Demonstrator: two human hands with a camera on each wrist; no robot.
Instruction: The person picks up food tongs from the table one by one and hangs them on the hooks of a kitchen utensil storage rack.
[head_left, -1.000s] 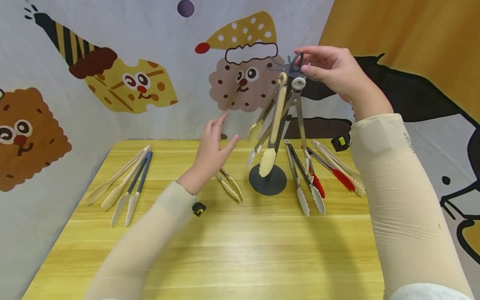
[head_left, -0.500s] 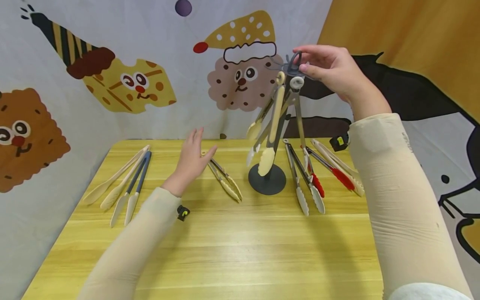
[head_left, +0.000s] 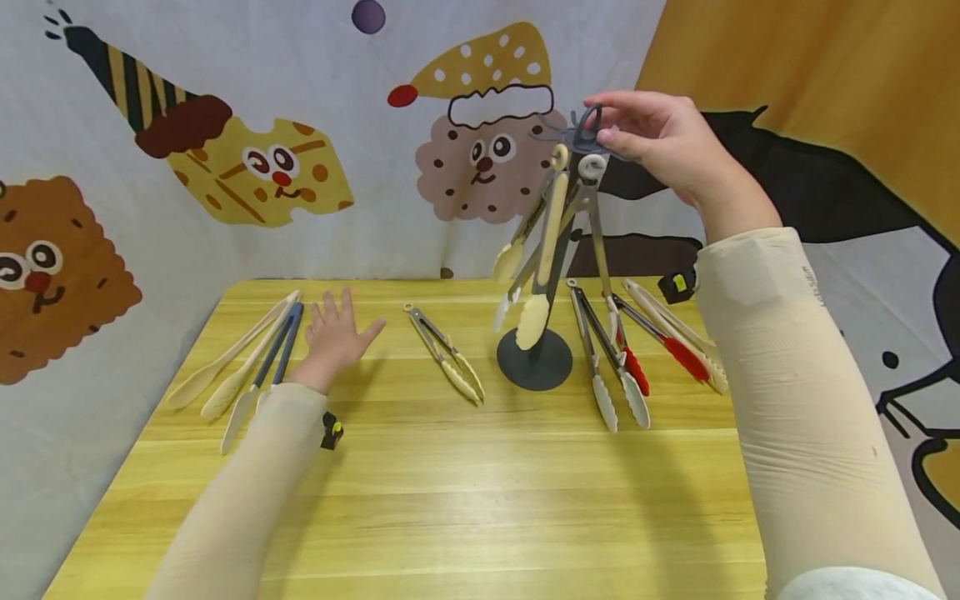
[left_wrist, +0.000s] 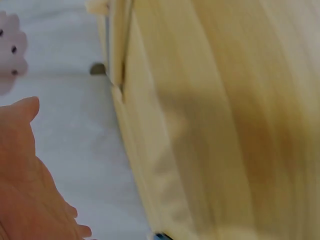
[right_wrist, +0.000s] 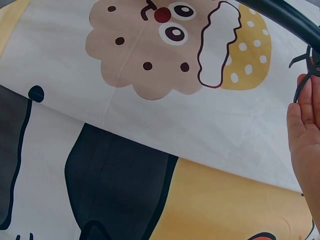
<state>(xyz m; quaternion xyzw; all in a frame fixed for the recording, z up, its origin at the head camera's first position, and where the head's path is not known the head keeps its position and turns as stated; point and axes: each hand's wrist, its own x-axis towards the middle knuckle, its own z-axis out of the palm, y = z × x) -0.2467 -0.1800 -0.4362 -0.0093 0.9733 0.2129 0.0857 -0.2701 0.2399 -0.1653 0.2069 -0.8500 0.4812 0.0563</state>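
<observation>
A dark grey utensil stand (head_left: 535, 365) has a round base, a post and a hooked top with a loop. My right hand (head_left: 667, 148) pinches the loop at the top; the right wrist view shows the hand (right_wrist: 306, 135) at its edge. Cream tongs (head_left: 533, 321) and white-ended metal tongs (head_left: 597, 225) hang from the hooks, with others partly hidden behind. My left hand (head_left: 333, 337), fingers spread, holds nothing. It hovers beside blue-handled tongs (head_left: 288, 329), partly covering them in the head view. Cream-tipped tongs (head_left: 459, 371) lie between that hand and the stand.
Beige tongs (head_left: 228, 375) lie at the table's left. Right of the stand lie white-tipped tongs (head_left: 606, 404), red-tipped tongs (head_left: 686, 358) and more beige tongs (head_left: 716, 367). A cartoon-printed cloth (head_left: 375, 183) hangs behind the wooden table (head_left: 465, 500).
My left hand has moved left and down from near the stand, past the cream-tipped tongs, to beside the blue-handled ones. My right hand stays on the stand's loop.
</observation>
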